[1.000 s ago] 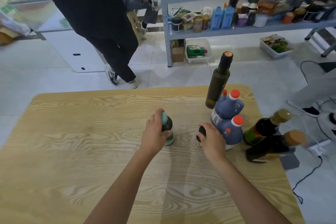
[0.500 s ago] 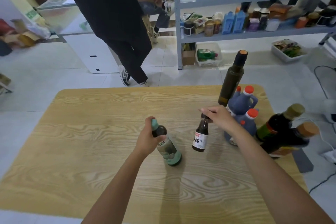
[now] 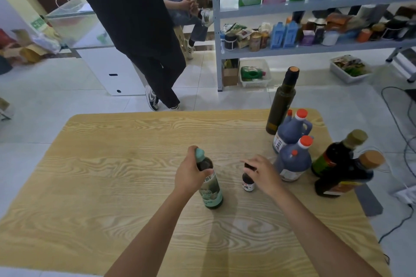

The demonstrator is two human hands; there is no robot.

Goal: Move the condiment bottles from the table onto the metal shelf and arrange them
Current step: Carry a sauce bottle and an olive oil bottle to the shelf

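Right, my left hand (image 3: 190,175) is wrapped round the neck of the teal-capped bottle (image 3: 210,189), which leans near the middle of the table (image 3: 112,175). My right hand (image 3: 262,173) pinches the cap of the small dark bottle (image 3: 247,181) just to its right. Held only by its top, the small one could slip, or swing into the blue jugs (image 3: 292,162), on the way to the far metal shelf (image 3: 315,48).

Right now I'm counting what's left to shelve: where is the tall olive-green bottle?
In the head view, the tall olive-green bottle stands upright near the far right corner of the table, just behind the rear blue jug.
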